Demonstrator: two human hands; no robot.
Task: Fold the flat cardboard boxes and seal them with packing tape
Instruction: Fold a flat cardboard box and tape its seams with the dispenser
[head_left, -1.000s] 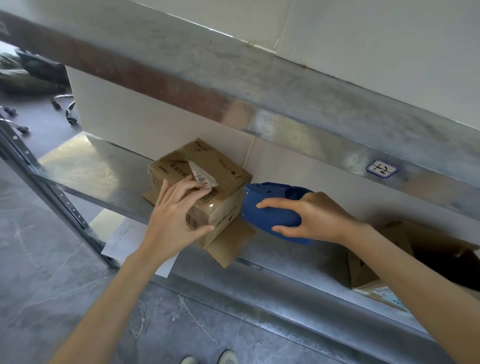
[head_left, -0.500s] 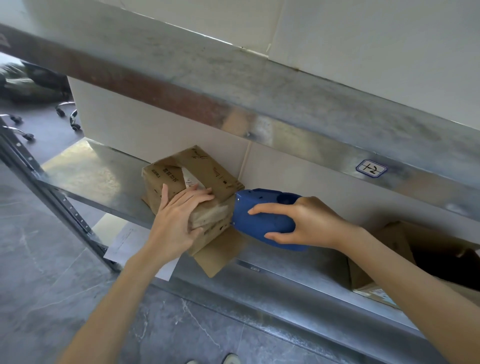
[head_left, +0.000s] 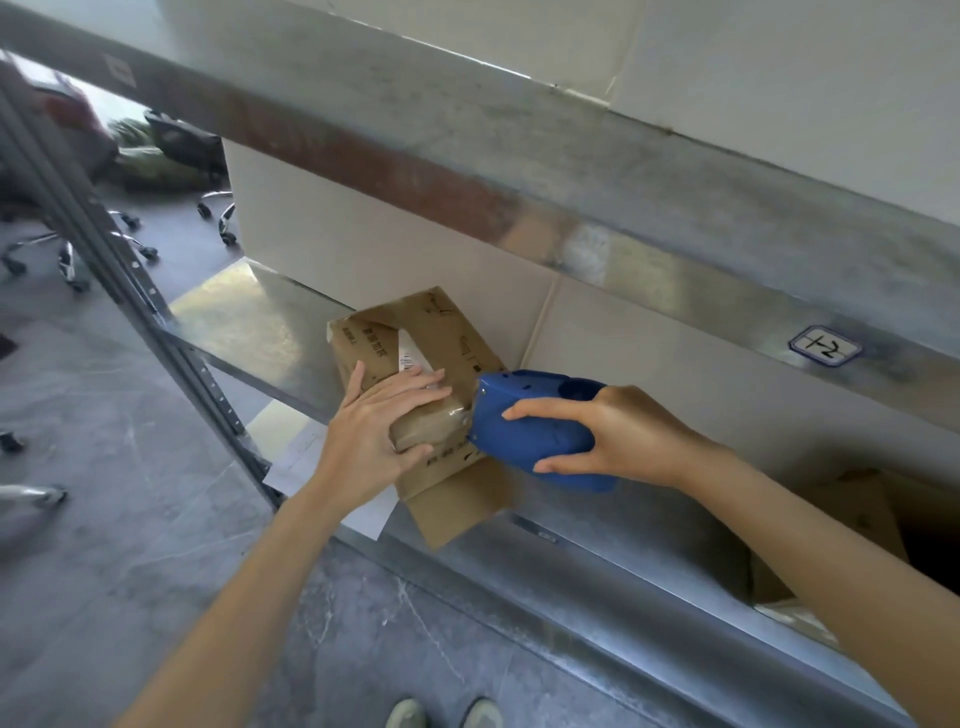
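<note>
A small brown cardboard box with a white barcode label sits on the metal shelf, one loose flap hanging over the shelf's front edge. My left hand presses flat on the box's near top edge and wraps its side. My right hand grips a blue tape dispenser, whose front end touches the box's right side. A shiny strip of clear tape lies across the box under my left fingers.
An upper shelf beam with a label tag runs overhead. An open cardboard box stands on the shelf at right. White paper lies below the shelf. Office chair wheels sit far left. My shoes show below.
The dispenser moved left until it met the box's right side. My left hand slid down onto the box's near edge, and the box turned slightly.
</note>
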